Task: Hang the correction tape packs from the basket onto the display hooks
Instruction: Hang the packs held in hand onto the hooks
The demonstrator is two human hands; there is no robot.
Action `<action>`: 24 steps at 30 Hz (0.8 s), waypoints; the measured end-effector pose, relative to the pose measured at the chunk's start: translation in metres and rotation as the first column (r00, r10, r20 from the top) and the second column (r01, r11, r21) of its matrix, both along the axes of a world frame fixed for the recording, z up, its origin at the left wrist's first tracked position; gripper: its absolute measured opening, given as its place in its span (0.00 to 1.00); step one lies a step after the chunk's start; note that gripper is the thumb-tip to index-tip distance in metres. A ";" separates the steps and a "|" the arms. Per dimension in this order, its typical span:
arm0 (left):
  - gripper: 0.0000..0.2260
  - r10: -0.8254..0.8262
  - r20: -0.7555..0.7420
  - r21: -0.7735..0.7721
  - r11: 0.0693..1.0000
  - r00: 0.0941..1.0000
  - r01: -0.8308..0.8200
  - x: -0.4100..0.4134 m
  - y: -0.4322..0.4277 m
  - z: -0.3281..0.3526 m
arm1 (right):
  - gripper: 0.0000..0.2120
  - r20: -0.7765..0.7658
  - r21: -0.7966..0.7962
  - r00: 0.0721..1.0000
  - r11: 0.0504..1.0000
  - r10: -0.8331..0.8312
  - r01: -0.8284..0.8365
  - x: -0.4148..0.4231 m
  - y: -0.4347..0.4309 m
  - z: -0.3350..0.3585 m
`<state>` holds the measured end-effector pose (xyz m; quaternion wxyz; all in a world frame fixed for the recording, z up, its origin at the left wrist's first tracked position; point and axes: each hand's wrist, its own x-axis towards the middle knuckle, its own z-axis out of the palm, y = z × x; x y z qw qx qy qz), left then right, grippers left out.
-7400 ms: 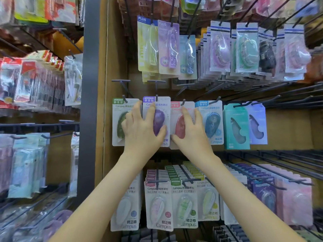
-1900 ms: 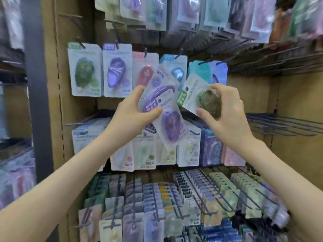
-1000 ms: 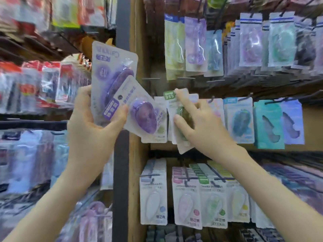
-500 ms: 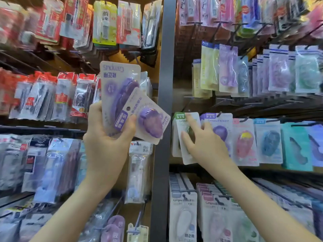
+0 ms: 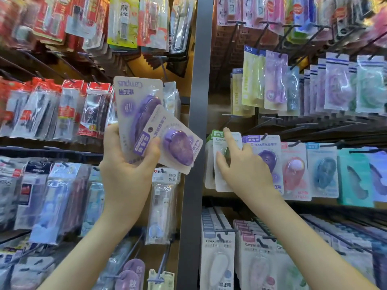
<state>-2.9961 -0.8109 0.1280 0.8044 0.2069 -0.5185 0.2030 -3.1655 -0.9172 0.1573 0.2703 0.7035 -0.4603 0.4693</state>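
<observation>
Backdrop: pegboard display, grey upright (image 5: 193,101).
Left hand (image 5: 127,170): grips two purple correction-tape packs (image 5: 167,143) left of upright.
Right hand (image 5: 245,166): straight fingers (image 5: 230,141) press green pack (image 5: 219,180) right of it.
Handling: likely light, stiff; pinch top.

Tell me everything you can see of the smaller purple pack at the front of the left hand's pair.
The front purple pack is a pale, round-cornered card with a clear blister over a purple egg-shaped dispenser. A purple label band with white characters marks its header end. It is tilted, header toward the lower left, where the thumb of the left hand pins it against a longer purple pack behind. It hangs on no hook.
</observation>
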 end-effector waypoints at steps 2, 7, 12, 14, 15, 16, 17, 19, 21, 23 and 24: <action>0.12 0.008 0.017 0.005 1.000 1.000 -0.008 -0.004 0.001 0.001 | 0.28 -0.046 0.036 0.999 0.999 -0.008 0.010 0.002 -0.002 -0.001; 0.13 -0.008 0.067 0.049 0.999 0.998 0.004 -0.014 0.000 -0.004 | 0.27 -0.092 0.139 0.996 0.990 -0.006 0.018 0.004 -0.013 0.004; 0.11 -0.075 0.042 0.091 0.993 0.996 0.071 -0.021 0.002 -0.007 | 0.24 -0.123 0.130 0.992 0.992 0.019 -0.003 -0.013 0.011 0.005; 0.11 -0.129 0.033 0.111 0.986 0.991 0.125 -0.026 0.004 -0.008 | 0.24 -0.046 -0.120 0.986 0.979 0.160 -0.165 -0.027 0.024 -0.006; 0.11 -0.168 0.031 0.126 0.979 0.985 0.163 -0.029 0.004 -0.009 | 0.26 -0.017 -0.218 0.952 0.929 0.304 -0.301 -0.032 0.031 -0.012; 0.12 -0.213 0.032 0.148 0.967 0.976 0.207 -0.033 0.004 -0.009 | 0.29 -0.030 -0.243 0.896 0.866 0.444 -0.437 -0.034 0.039 -0.017; 0.13 -0.263 0.033 0.175 0.951 0.964 0.253 -0.038 0.003 -0.010 | 0.33 -0.078 -0.211 0.844 0.818 0.531 -0.534 -0.035 0.045 -0.021; 0.14 -0.364 0.040 0.233 0.909 0.930 0.346 -0.049 -0.001 -0.009 | 0.38 -0.197 -0.148 0.806 0.795 0.559 -0.588 -0.035 0.046 -0.029; 0.15 -0.460 0.024 0.283 0.855 0.888 0.435 -0.059 -0.006 -0.008 | 0.38 -0.222 -0.131 0.795 0.791 0.564 -0.598 -0.038 0.041 -0.034; 0.17 -0.551 -0.007 0.321 0.789 0.835 0.523 -0.066 -0.011 -0.007 | 0.39 -0.177 -0.091 0.792 0.792 0.584 -0.604 -0.046 0.036 -0.036; 0.18 -0.584 -0.016 0.337 0.761 0.812 0.554 -0.068 -0.014 -0.007 | 0.40 -0.153 -0.069 0.798 0.799 0.584 -0.598 -0.050 0.033 -0.037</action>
